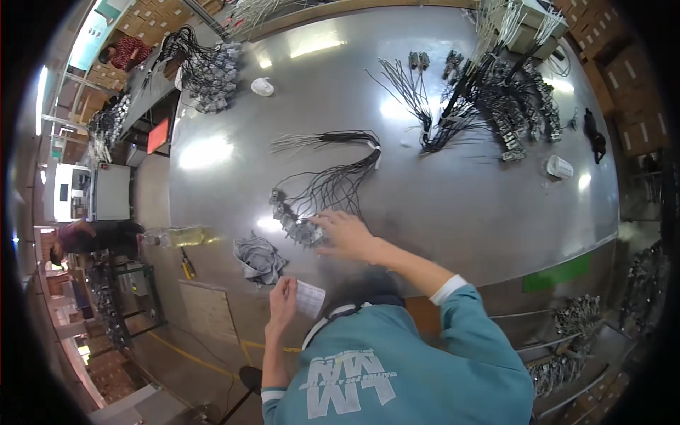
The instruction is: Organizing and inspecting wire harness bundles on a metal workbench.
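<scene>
My left hand (283, 299) is closed near the table's front edge, pinching a small white printed paper sheet (312, 299) by its left side. My right hand (343, 235) reaches over the table with fingers spread, its fingertips at the small metal connectors (297, 228) of a wire bundle. From these connectors, thin black wires (340, 184) fan out and gather at a white tie (375, 152). Beyond the tie they bend back leftward, ending in pale loose tips (290, 144). A crumpled grey cloth (259, 259) lies between the connectors and my left hand.
More black wire bundles with metal connectors (510, 127) lie at the far right, another pile (212, 78) at the far left. A white plastic cup (559, 167) lies on the right. A bottle of yellowish liquid (184, 236) and yellow-handled pliers (188, 263) are at the left edge. Other people are farther left.
</scene>
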{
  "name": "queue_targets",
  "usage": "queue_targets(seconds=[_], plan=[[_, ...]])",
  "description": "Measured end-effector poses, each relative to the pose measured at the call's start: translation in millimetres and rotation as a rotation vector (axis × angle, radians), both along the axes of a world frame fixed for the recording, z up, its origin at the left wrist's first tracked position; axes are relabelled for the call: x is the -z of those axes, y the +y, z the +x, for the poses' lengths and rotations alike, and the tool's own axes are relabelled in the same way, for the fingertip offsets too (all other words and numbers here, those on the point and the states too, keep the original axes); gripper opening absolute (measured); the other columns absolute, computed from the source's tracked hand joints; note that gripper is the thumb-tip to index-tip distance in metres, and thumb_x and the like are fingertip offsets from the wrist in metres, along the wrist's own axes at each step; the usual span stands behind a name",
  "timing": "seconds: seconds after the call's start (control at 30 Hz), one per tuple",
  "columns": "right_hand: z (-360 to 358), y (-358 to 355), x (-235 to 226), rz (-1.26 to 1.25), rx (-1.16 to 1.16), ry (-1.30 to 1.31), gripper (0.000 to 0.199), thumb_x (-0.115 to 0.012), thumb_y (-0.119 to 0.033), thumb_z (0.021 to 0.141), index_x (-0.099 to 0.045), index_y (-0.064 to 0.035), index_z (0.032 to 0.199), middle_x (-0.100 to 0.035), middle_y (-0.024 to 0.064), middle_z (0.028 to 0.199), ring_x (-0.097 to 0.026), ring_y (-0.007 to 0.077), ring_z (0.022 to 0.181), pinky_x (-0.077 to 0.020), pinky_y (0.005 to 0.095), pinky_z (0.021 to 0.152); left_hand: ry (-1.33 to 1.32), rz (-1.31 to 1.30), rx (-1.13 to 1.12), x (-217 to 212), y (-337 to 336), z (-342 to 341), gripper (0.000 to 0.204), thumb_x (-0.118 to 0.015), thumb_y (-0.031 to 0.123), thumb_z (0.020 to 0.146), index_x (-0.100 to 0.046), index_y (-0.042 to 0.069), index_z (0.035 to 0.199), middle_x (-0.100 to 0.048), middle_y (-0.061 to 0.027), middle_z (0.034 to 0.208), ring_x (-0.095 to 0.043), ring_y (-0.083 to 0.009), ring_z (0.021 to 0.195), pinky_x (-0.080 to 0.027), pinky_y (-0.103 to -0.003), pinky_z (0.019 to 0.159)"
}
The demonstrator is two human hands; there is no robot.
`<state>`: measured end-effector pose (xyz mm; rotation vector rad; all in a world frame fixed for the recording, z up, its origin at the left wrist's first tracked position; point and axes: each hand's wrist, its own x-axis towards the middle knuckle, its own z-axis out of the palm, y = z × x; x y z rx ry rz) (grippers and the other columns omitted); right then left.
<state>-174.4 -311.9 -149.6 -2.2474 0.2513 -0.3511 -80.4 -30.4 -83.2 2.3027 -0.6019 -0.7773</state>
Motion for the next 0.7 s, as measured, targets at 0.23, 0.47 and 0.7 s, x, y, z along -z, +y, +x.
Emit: queue_targets(seconds=[0.23, 0.47, 0.7], plan=[[43, 29, 33, -0.079, -0.1, 0.449, 0.07, -0.082, -0.038, 0.085, -0.057, -0.0148, 0.147, -0.061, 0.0156, 0.134, -0.069, 0.0385, 0.115, -0.0574, 0.0519, 0.089, -0.034, -0.017, 0.134, 29, -20, 6, 0.032, -0.061, 0.032, 0.11, -0.07, 0.002, 0.117, -0.075, -0.0197, 0.096, -0.072, -0.028, 0.089, -0.054, -0.041, 0.08], [16, 15, 27, -0.099, -0.135, 0.398, 0.058, -0.075, -0.016, 0.087, -0.061, -0.0226, 0.143, -0.064, 0.0135, 0.124, -0.072, 0.0374, 0.108, -0.06, 0.0515, 0.085, -0.026, -0.118, 0.204, 40, -39, -20, 0.026, -0.064, 0.027, 0.109, -0.069, 0.002, 0.109, -0.065, -0.0103, 0.077, -0.062, -0.0192, 0.072, -0.05, -0.035, 0.068], [-33, -14, 33, -0.148, -0.199, 0.296, 0.061, -0.082, -0.022, 0.083, -0.06, -0.02, 0.14, -0.065, 0.0114, 0.127, -0.071, 0.0347, 0.111, -0.0602, 0.0478, 0.087, -0.363, -0.3, 0.469, 79, -69, -25, 0.013, -0.064, 0.017, 0.103, -0.071, 0.007, 0.108, -0.07, -0.0148, 0.125, -0.063, -0.0351, 0.123, -0.047, -0.048, 0.103]])
